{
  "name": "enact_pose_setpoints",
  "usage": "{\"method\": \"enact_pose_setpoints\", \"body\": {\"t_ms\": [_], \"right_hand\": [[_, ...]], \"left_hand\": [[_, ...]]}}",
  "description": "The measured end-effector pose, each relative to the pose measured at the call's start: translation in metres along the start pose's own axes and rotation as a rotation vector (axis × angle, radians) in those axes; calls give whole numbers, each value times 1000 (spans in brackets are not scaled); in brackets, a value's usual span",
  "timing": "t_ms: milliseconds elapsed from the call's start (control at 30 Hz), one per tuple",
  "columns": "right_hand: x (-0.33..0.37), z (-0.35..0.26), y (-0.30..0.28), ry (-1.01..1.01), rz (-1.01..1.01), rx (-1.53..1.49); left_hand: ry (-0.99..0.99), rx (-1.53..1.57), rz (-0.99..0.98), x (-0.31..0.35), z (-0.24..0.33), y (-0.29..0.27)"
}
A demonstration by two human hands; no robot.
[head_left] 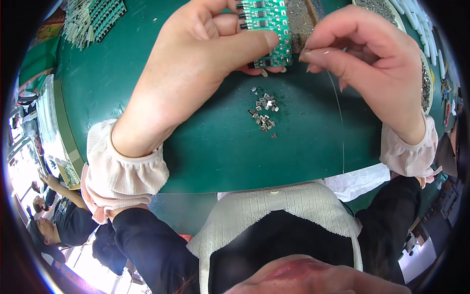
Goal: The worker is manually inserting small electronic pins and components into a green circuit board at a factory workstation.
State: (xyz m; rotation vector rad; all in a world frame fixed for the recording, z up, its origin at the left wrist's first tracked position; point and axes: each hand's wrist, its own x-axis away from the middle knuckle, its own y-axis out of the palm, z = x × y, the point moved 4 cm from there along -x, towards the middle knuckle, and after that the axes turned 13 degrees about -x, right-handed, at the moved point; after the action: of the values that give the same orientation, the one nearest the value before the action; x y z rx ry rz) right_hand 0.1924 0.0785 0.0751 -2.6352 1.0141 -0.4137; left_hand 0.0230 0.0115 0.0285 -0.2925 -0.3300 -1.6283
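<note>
My left hand [196,56] grips a green circuit board panel [267,11], thumb across its face and fingertips showing under its lower edge. Rows of small black parts and solder pads cover the panel. Just right of it, my right hand [374,66] pinches a thin silvery wire [341,117] between thumb and forefinger; the wire trails down toward the table's near edge. Its tip is too fine to make out at the fingers. Below the panel, several small shiny metal pieces [265,121] lie in a loose pile on the green tabletop [210,161].
Behind the panel is a worn block with a wooden edge [311,12]. Another green board [106,18] lies far left beside pale wires [77,24]. Trays of small metal parts [377,7] and white tubes [416,22] line the right. People [73,220] sit at the left.
</note>
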Motion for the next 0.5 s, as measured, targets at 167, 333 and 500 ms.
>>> {"method": "enact_pose_setpoints", "body": {"t_ms": [167, 333, 500], "right_hand": [[6, 11, 1, -223, 11, 74], [2, 14, -1, -234, -80, 90], [10, 32, 5, -206, -5, -76]], "left_hand": [[83, 79, -116, -5, -18, -8], [75, 64, -113, -2, -18, -7], [-45, -6, -9, -2, -7, 2]]}}
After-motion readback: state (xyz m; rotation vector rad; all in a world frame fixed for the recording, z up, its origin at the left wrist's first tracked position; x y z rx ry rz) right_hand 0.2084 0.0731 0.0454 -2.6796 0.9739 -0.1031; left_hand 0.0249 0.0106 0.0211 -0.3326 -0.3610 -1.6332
